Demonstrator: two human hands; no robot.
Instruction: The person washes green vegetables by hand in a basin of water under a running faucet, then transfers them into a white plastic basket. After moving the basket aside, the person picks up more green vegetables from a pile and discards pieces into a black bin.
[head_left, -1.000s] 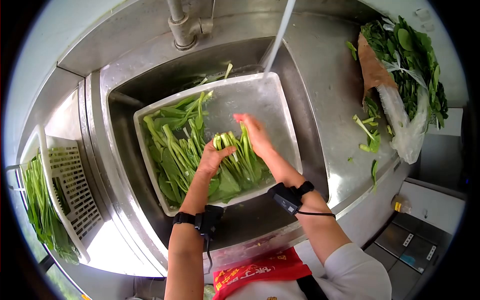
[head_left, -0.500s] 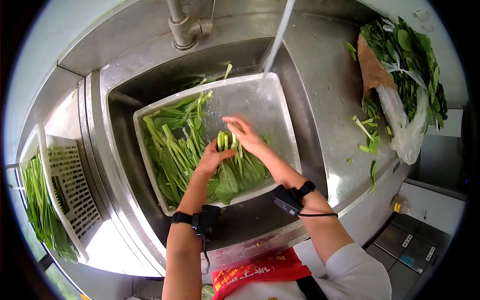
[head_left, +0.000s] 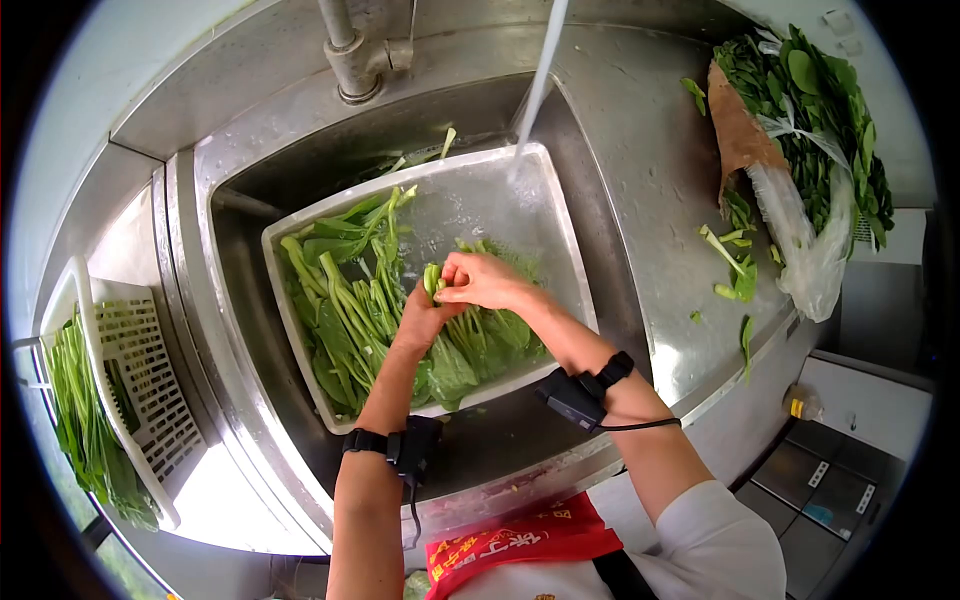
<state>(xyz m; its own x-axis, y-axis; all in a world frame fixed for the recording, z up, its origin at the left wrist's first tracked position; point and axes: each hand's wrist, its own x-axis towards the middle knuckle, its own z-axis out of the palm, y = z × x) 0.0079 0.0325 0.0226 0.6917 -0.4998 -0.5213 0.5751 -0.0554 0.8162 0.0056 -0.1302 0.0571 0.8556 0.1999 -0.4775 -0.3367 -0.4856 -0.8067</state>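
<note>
A white plastic tub (head_left: 575, 250) of water sits in the steel sink, with leafy greens (head_left: 345, 300) piled along its left and near side. Over the middle of the tub, my left hand (head_left: 425, 315) is closed around the stems of a small bunch of greens (head_left: 433, 280). My right hand (head_left: 480, 280) touches the same bunch from the right, its thumb and fingers pinched at the stem ends. What lies between those right fingers is partly hidden. The leaves of the bunch hang toward the near rim, in the water.
A stream of water (head_left: 540, 80) falls into the tub's far right corner. On the right counter (head_left: 620, 150) lie loose leaves (head_left: 740, 275) and a bagged bundle of greens (head_left: 830, 130). A white basket (head_left: 150, 370) with long greens stands left of the sink (head_left: 235, 270).
My right hand has come down from its raised, spread pose and closed its fingers at the stem ends. My left hand keeps its hold. The view has shifted slightly.
</note>
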